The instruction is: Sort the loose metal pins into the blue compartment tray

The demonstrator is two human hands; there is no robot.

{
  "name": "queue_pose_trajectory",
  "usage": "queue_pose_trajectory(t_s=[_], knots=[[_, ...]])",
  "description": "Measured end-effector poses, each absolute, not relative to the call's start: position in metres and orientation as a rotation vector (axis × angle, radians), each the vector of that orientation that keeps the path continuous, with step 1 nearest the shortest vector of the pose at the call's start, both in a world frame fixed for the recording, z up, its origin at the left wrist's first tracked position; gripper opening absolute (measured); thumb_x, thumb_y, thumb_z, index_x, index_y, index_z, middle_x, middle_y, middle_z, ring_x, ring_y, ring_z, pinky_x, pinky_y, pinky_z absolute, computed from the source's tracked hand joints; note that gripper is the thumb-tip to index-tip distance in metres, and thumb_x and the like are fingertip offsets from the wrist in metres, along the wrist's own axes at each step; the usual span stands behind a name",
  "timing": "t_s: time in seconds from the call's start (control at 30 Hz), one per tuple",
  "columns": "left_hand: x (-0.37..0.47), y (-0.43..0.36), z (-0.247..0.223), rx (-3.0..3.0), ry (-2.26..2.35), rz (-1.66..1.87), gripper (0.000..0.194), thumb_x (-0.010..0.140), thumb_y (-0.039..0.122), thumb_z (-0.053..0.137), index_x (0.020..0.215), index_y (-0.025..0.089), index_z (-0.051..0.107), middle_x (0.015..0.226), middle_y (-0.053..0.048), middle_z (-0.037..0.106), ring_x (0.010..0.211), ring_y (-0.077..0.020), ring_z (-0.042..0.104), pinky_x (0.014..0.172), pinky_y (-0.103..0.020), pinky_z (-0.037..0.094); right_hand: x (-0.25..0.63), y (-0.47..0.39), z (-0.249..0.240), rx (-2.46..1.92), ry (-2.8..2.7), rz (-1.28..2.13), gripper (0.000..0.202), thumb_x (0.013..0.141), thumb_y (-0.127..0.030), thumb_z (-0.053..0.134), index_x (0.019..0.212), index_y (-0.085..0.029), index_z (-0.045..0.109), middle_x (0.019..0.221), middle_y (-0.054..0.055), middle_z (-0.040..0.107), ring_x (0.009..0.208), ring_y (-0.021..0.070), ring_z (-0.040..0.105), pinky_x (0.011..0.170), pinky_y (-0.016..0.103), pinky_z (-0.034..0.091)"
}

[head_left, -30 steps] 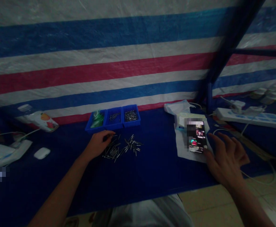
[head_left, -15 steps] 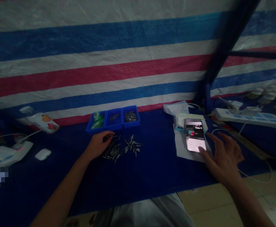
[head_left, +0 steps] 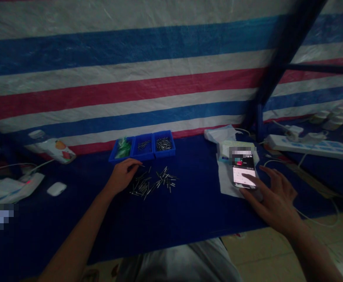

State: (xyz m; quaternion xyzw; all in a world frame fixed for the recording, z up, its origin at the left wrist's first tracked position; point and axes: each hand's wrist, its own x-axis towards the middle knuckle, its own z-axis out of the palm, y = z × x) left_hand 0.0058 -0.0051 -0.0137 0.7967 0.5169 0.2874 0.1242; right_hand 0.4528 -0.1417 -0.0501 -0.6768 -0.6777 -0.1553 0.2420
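My left hand (head_left: 123, 175) is closed in a pinch just in front of the blue bins, and a thin metal pin seems to stick out at its fingertips. Beside it, two loose piles of metal pins (head_left: 142, 186) lie on the blue table. The pins look like slim rivets, though they are too small to be sure. On the right, a lit phone (head_left: 243, 172) rests on papers. My right hand (head_left: 273, 197) reaches over its lower end, fingers apart, with the index finger on the screen and the thumb by the bottom edge.
Three joined blue bins (head_left: 143, 147) hold green plastic wrapping, a few pins and many small metal parts. A bottle (head_left: 61, 150), a white case (head_left: 56, 189) and a power strip (head_left: 27, 188) stand left. Another power strip (head_left: 312, 147) with cables lies right.
My right index finger has moved in over the phone's screen. The left hand stays by the bins, its fingers now drawn together more clearly. The view has shifted slightly.
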Motion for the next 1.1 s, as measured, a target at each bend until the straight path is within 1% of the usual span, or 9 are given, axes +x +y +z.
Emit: queue_pose_trajectory(t_s=[0.1,0.2,0.37,0.47,0.7,0.9,1.0,1.1], knots=[[0.006,-0.005,-0.014,2.322,1.519,0.83,0.025,0.089,0.031,0.048,0.094,0.02,0.07,0.099,-0.007,0.071,0.091,-0.023,0.066,0.084,-0.037,0.051,0.453,-0.142,-0.049,-1.854,-1.874,-0.418,0.042,0.087,-0.052,0.044,0.116,-0.029,0.063,0.141,0.015,0.038,0.131,0.0451,0.033,0.094,0.064,0.035],[0.005,-0.006,-0.015,2.334,1.521,0.818,0.024,0.089,0.031,0.048,0.094,0.02,0.07,0.101,-0.007,0.071,0.092,-0.0231,0.066,0.084,-0.037,0.051,0.455,-0.143,-0.049,-1.841,-1.901,-0.398,0.039,0.088,-0.053,0.044,0.111,-0.031,0.065,0.138,0.013,0.041,0.131,0.0435,0.033,0.094,0.063,0.035],[0.006,-0.006,-0.016,2.348,1.492,0.804,0.024,0.09,0.031,0.048,0.095,0.02,0.069,0.101,-0.007,0.071,0.092,-0.0228,0.065,0.085,-0.037,0.05,0.454,-0.143,-0.048,-1.862,-1.879,-0.419,0.039,0.09,-0.05,0.041,0.108,-0.026,0.067,0.138,0.015,0.04,0.132,0.043,0.033,0.096,0.061,0.035],[0.007,-0.006,-0.017,2.353,1.486,0.78,0.025,0.091,0.031,0.047,0.095,0.02,0.069,0.101,-0.007,0.071,0.092,-0.0224,0.065,0.085,-0.036,0.05,0.455,-0.142,-0.048,-1.84,-1.857,-0.415,0.038,0.09,-0.048,0.041,0.106,-0.026,0.069,0.138,0.015,0.041,0.132,0.0435,0.033,0.095,0.063,0.035],[0.005,-0.003,-0.023,2.351,1.495,0.781,0.027,0.09,0.034,0.047,0.095,0.02,0.07,0.099,-0.006,0.071,0.089,-0.0226,0.066,0.081,-0.035,0.051,0.462,-0.14,-0.053,-1.731,-1.862,-0.485,0.042,0.093,-0.043,0.036,0.099,-0.025,0.074,0.133,0.015,0.049,0.126,0.0449,0.039,0.091,0.066,0.038],[0.003,-0.002,-0.023,2.357,1.489,0.803,0.026,0.09,0.033,0.048,0.095,0.02,0.07,0.1,-0.006,0.071,0.09,-0.022,0.066,0.081,-0.033,0.05,0.462,-0.141,-0.053,-1.69,-1.87,-0.455,0.038,0.092,-0.04,0.04,0.095,-0.024,0.074,0.132,0.014,0.05,0.129,0.0435,0.037,0.096,0.065,0.036],[0.003,-0.003,-0.022,2.345,1.498,0.803,0.026,0.09,0.033,0.048,0.095,0.02,0.07,0.1,-0.006,0.071,0.09,-0.0221,0.066,0.081,-0.034,0.05,0.463,-0.141,-0.052,-1.606,-1.828,-0.472,0.035,0.091,-0.04,0.044,0.089,-0.021,0.073,0.128,0.015,0.053,0.13,0.041,0.037,0.101,0.061,0.035],[0.003,-0.003,-0.023,2.336,1.497,0.822,0.026,0.09,0.034,0.049,0.095,0.021,0.07,0.098,-0.006,0.071,0.09,-0.0224,0.066,0.082,-0.035,0.05,0.463,-0.14,-0.05,-1.564,-1.779,-0.468,0.031,0.089,-0.042,0.048,0.091,-0.02,0.071,0.125,0.015,0.054,0.13,0.0383,0.04,0.102,0.058,0.036]])
